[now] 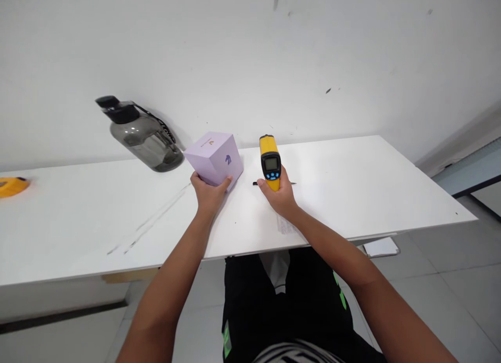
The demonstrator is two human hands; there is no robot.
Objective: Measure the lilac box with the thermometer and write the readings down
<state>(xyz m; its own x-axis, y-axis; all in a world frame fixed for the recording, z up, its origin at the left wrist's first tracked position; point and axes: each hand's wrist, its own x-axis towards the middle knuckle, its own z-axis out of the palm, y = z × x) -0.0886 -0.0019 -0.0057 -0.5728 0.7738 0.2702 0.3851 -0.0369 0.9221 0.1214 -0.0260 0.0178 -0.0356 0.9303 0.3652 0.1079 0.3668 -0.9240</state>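
Observation:
My left hand (210,195) grips the near side of a pale purple box (216,158), thumb on one face and fingers on another. The box bears a small printed emblem on its front and a gold mark on top. In my right hand (282,197) is a yellow and black infrared thermometer (270,162), its small screen and blue buttons facing me. The thermometer's handle is mostly hidden by my fingers. Behind that hand a thin dark pen-like item (255,183) lies on the white table (344,190), partly covered.
A grey see-through water bottle (146,141) with a black lid and strap stands left of the box, by the wall. At the far left lies a yellow object (13,186), cut off by the frame. Below the table's front edge, a white flat item (381,247) shows.

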